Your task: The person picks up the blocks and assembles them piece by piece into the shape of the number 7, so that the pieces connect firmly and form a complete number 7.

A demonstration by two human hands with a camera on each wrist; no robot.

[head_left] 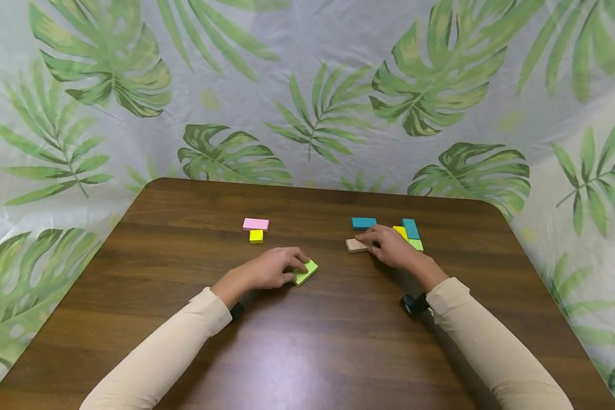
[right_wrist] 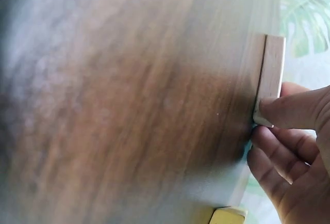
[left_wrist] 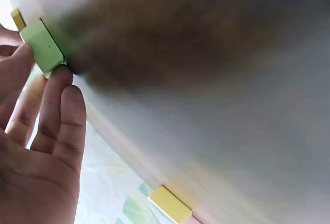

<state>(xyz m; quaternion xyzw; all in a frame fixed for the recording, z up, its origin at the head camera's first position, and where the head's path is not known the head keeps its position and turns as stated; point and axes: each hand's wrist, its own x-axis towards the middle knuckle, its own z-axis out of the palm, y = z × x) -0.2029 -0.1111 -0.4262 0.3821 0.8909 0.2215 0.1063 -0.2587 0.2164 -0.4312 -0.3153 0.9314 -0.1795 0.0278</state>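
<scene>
My left hand (head_left: 277, 269) pinches a light green block (head_left: 306, 273) lying on the table left of centre; in the left wrist view the thumb and fingers hold the green block (left_wrist: 44, 47) by its edges. My right hand (head_left: 392, 247) grips the right end of a pale wooden block (head_left: 356, 245) on the table. The right wrist view has the thumb against the wooden block (right_wrist: 270, 74), with fingers curled at its end. A teal block (head_left: 364, 223) lies just behind the wooden one. Beside the right hand are a yellow block (head_left: 401, 232), another teal block (head_left: 410, 229) and a light green block (head_left: 416, 244).
At the left, a pink block (head_left: 255, 224) lies behind a small yellow block (head_left: 256, 237). The brown wooden table (head_left: 287, 353) reaches back to a leaf-patterned cloth (head_left: 328, 34). Both forearms extend over the table's front.
</scene>
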